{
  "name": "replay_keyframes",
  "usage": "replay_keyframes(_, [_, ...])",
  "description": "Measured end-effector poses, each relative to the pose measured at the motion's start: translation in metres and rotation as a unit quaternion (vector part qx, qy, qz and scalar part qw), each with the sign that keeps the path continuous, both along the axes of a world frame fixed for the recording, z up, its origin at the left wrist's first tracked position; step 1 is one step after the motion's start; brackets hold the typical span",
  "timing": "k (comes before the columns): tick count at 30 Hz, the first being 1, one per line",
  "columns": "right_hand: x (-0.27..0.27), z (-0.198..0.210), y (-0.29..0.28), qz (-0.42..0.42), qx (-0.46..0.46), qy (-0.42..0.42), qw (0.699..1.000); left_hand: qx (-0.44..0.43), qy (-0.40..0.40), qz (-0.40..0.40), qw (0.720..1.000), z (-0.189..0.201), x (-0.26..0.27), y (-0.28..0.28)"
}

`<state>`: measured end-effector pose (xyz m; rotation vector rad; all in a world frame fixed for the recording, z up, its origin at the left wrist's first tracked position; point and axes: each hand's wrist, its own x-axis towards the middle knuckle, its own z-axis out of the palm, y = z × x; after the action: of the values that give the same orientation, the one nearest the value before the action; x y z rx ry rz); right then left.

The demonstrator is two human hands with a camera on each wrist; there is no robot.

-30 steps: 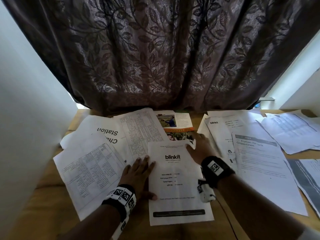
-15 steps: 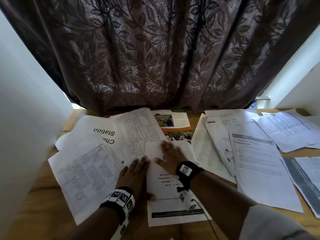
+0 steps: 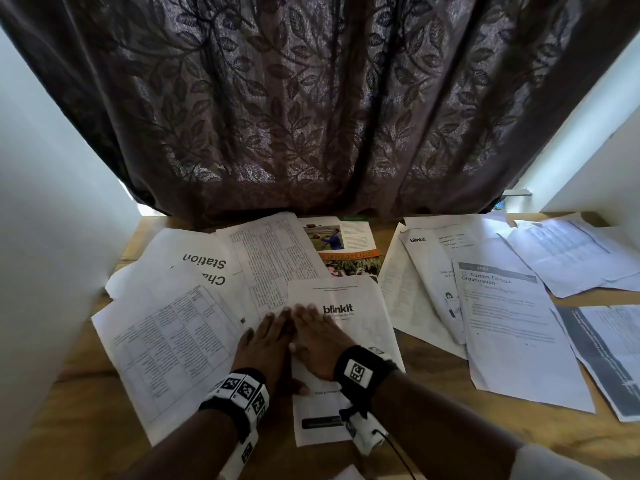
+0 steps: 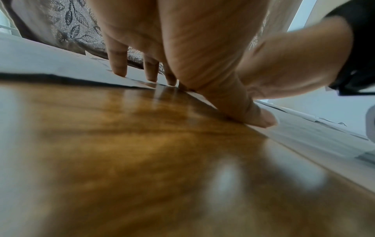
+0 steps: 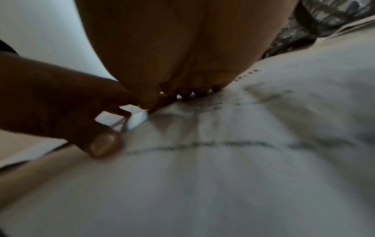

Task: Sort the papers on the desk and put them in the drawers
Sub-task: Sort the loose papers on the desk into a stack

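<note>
A white "blinkit" sheet point(image 3: 349, 317) lies in the middle of the wooden desk point(image 3: 79, 420). My left hand point(image 3: 266, 337) lies flat with straight fingers on its left edge, partly on the table-printed sheet point(image 3: 166, 344) beside it. My right hand point(image 3: 317, 336) presses flat on the blinkit sheet, right next to the left. In the left wrist view my left hand point(image 4: 182, 72) touches paper with straight fingers, its thumb on the sheet's edge. In the right wrist view my right hand point(image 5: 182, 64) lies palm down on the printed sheet point(image 5: 243, 160). No drawer is in view.
Several more sheets are spread over the desk: a "Station" sheet point(image 3: 197, 265), a dense text sheet point(image 3: 273, 261), a colour brochure point(image 3: 346, 247), a second blinkit sheet point(image 3: 429, 271), a "Curtain Tie-back Organization" sheet point(image 3: 512, 327). A dark leaf-patterned curtain point(image 3: 311, 116) hangs behind.
My right hand has slid from the blinkit sheet's upper right corner leftward and back to lie beside the left hand. The sheet's curled corner now lies flat. The left hand stayed put.
</note>
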<state>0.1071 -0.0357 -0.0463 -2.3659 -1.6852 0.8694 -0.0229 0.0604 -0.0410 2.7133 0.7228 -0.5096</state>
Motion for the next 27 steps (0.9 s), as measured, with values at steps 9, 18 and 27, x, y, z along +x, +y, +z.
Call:
replay_keyframes(9, [0.086,-0.010,-0.089,-0.082,-0.087,-0.091,0.989,-0.011,-0.014,-0.021,1.000,-0.003,-0.002,0.005])
replay_keyframes(18, [0.097,-0.014,-0.108,-0.075,-0.086,-0.116,0.987,-0.018,-0.002,0.007,1.000,0.020,0.030,-0.013])
replay_keyframes(27, [0.096,-0.016,-0.108,-0.077,-0.083,-0.133,0.985,-0.053,-0.003,-0.137,0.989,-0.009,0.050,-0.083])
